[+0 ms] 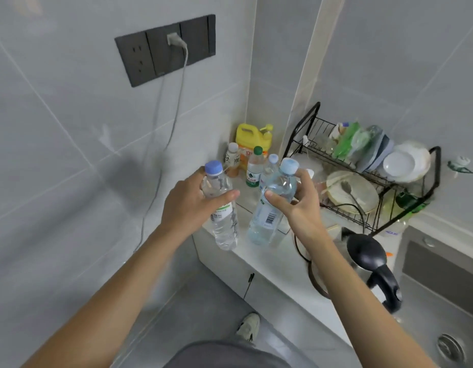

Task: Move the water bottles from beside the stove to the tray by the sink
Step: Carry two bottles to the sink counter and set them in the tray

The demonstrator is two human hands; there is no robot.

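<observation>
My left hand [189, 201] grips a clear water bottle with a blue cap [223, 224] around its upper body, held above the counter's left end. A second clear water bottle with a pale blue cap [264, 221] is in my right hand [296, 201], tilted slightly, just to the right of the first. Behind them on the counter stand a green-capped bottle [254, 167], a white-capped bottle [232, 160] and another pale-capped bottle [270, 164]. I cannot make out a tray; the counter under the bottles is white.
A yellow detergent jug [250, 138] stands in the corner. A black wire dish rack [368, 166] holds plates and bowls. A black-lidded kettle [368, 261] sits near the counter's front edge, its cord running to a wall socket [165, 47]. The steel sink [442, 301] lies at the right.
</observation>
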